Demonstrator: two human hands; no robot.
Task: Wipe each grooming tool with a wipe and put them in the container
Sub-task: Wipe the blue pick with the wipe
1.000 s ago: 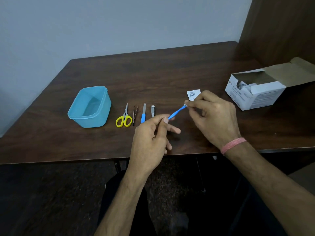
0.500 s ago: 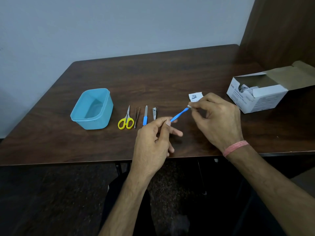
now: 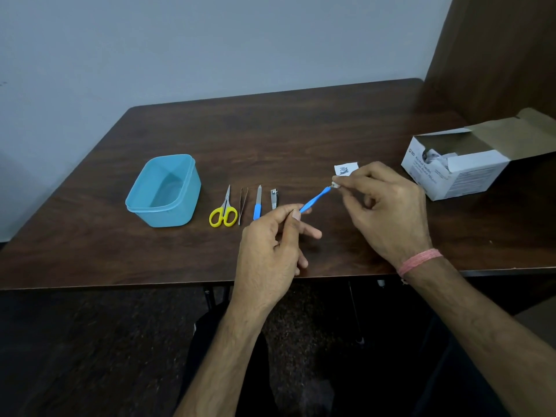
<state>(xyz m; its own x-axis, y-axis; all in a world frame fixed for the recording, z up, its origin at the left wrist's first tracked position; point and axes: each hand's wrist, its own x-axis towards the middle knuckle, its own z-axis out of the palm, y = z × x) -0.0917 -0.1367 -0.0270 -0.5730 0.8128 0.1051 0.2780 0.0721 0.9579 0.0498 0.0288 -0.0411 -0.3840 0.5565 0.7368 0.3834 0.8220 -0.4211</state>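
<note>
My left hand (image 3: 272,245) pinches the near end of a slim blue-handled tool (image 3: 316,200) above the table. At the tool's far tip, my right hand (image 3: 383,206) pinches a small white wipe (image 3: 335,185) around it. On the table to the left lie yellow-handled scissors (image 3: 224,212), thin tweezers (image 3: 243,204), a blue-handled nail file (image 3: 257,203) and a metal nail clipper (image 3: 274,198) in a row. Further left stands the blue plastic container (image 3: 135,203), with nothing visible inside.
A torn white wipe sachet (image 3: 345,168) lies on the dark wooden table (image 3: 301,130) behind my right hand. An open white box of swabs (image 3: 460,173) stands at the right, beside a wooden panel. A wall runs behind the table.
The camera view shifted slightly. My hands keep the same hold on the blue tool and the wipe; the wipe stays at the tool's tip.
</note>
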